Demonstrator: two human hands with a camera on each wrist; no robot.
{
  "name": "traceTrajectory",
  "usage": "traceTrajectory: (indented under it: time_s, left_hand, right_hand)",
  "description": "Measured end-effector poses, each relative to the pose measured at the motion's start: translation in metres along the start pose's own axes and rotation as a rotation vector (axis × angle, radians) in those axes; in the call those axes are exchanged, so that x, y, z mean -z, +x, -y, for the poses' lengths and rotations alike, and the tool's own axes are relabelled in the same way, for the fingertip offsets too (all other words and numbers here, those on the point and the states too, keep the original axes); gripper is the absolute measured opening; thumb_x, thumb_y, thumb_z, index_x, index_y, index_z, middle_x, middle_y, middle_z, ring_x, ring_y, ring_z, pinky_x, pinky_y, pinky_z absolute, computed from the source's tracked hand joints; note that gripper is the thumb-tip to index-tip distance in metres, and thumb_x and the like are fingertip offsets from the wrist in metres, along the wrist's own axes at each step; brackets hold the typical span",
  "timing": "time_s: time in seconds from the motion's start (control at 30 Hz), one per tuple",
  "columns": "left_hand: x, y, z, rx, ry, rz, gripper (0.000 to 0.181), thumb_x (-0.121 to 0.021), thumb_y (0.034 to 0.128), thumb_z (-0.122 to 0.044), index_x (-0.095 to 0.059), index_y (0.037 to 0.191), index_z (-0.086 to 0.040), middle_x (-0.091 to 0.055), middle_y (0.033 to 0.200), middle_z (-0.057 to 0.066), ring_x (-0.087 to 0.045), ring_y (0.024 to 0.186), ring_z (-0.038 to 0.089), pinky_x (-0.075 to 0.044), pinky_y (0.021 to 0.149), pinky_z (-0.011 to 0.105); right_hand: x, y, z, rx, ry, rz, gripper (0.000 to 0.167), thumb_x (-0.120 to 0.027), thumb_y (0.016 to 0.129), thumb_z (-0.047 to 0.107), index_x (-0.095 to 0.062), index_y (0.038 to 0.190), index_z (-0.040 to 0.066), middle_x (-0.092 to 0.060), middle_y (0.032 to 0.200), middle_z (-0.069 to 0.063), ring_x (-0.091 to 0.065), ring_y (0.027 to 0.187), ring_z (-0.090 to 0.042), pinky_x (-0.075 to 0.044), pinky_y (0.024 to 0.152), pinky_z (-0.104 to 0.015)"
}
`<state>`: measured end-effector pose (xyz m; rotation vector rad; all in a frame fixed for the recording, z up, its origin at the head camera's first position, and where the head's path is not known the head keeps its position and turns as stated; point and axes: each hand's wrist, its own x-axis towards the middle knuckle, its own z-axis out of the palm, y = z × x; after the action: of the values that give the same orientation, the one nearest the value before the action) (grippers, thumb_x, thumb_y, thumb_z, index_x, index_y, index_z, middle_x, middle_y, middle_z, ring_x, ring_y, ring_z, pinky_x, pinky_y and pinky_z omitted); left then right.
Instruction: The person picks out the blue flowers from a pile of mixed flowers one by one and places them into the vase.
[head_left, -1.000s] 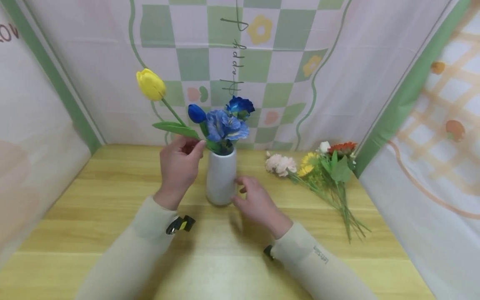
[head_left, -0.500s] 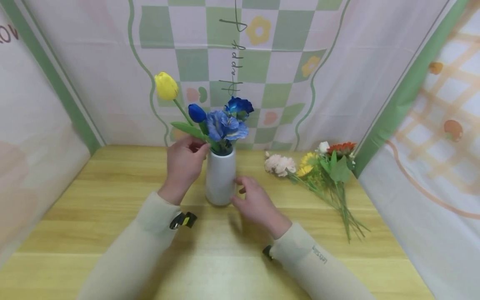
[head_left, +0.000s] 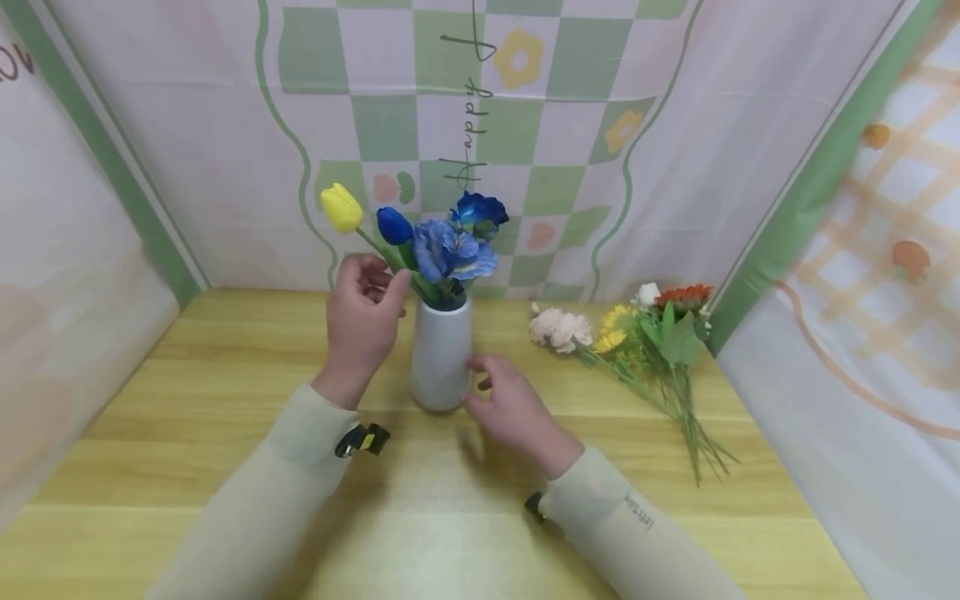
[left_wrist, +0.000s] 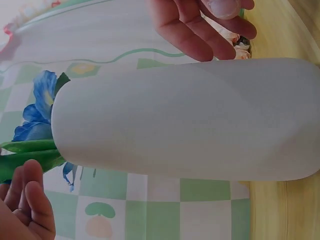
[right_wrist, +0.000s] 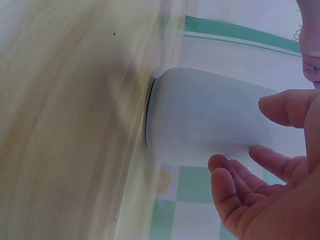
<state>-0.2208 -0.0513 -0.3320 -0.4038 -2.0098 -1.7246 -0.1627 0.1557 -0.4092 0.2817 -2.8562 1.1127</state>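
Note:
A white vase (head_left: 441,358) stands upright on the table. It holds a blue tulip (head_left: 393,226), a light blue ruffled flower (head_left: 450,250), a dark blue rose-like flower (head_left: 480,212) and a yellow tulip (head_left: 342,207) leaning out leftward. At the yellow tulip's stem and green leaves (left_wrist: 30,157), left of the vase mouth, is my left hand (head_left: 363,321); its thumb and fingers are apart, with no clear grip on the stem. My right hand (head_left: 517,412) is beside the vase's lower right side, fingertips (right_wrist: 256,150) at its wall, fingers loosely bent.
On the right of the wooden table (head_left: 450,517) lie pink flowers (head_left: 561,329), yellow flowers (head_left: 615,325), a red flower (head_left: 684,295) and a white flower (head_left: 648,293), their stems pointing forward. A checkered cloth (head_left: 435,125) hangs behind the vase.
The yellow tulip moved right toward the vase, then sank lower into it. My left hand's fingers, pinching its stem earlier, have spread apart. My right hand stays at the vase.

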Motion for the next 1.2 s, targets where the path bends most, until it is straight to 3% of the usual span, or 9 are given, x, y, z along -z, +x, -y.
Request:
traceTrajectory:
  time_s: [0.23, 0.37, 0.53, 0.9, 1.2]
  left_hand:
    - [0.010, 0.010, -0.005, -0.034, 0.015, -0.078, 0.045, -0.058, 0.0994, -0.044, -0.061, 0.119, -0.004, -0.061, 0.085, 0.006, -0.057, 0.060, 0.021, -0.049, 0.051, 0.026]
    - [0.017, 0.013, -0.005, -0.012, -0.013, -0.094, 0.036, -0.062, 0.0995, -0.036, -0.067, 0.110, -0.002, -0.061, 0.083, 0.008, -0.055, 0.059, 0.024, -0.047, 0.050, 0.025]
    - [0.020, 0.009, -0.001, 0.056, 0.002, -0.050, 0.027, -0.063, 0.0994, -0.029, -0.068, 0.104, -0.002, -0.060, 0.082, 0.009, -0.056, 0.060, 0.025, -0.048, 0.049, 0.026]
    - [0.011, 0.009, 0.002, 0.037, 0.118, 0.060, 0.022, -0.063, 0.0997, -0.027, -0.071, 0.101, -0.006, -0.060, 0.077, 0.007, -0.058, 0.058, 0.022, -0.045, 0.046, 0.029]
    - [0.009, 0.015, 0.003, 0.067, 0.107, 0.074, 0.026, -0.061, 0.1007, -0.031, -0.070, 0.106, -0.007, -0.060, 0.078, 0.008, -0.059, 0.060, 0.022, -0.045, 0.045, 0.028]
  right_hand:
    - [-0.001, 0.003, 0.002, 0.000, 0.006, -0.010, 0.048, -0.071, 0.091, 0.017, -0.054, 0.134, 0.002, -0.054, 0.133, -0.016, -0.060, 0.105, -0.026, -0.053, 0.085, -0.041]
    - [-0.008, 0.000, 0.000, 0.001, 0.020, -0.001, 0.047, -0.071, 0.090, 0.017, -0.055, 0.132, 0.002, -0.054, 0.130, -0.015, -0.060, 0.104, -0.027, -0.054, 0.084, -0.040]
    - [-0.013, -0.007, -0.003, -0.019, 0.023, 0.016, 0.048, -0.070, 0.091, 0.020, -0.055, 0.133, 0.003, -0.054, 0.132, -0.014, -0.060, 0.106, -0.027, -0.053, 0.084, -0.040]
    - [0.002, 0.000, 0.003, -0.026, -0.010, -0.038, 0.051, -0.069, 0.092, 0.022, -0.052, 0.136, 0.003, -0.055, 0.131, -0.013, -0.059, 0.108, -0.026, -0.052, 0.088, -0.043]
    - [0.014, 0.021, 0.019, -0.015, 0.019, -0.066, 0.079, -0.075, 0.090, 0.033, -0.034, 0.152, 0.005, -0.048, 0.145, -0.015, -0.051, 0.126, -0.032, -0.043, 0.103, -0.048]
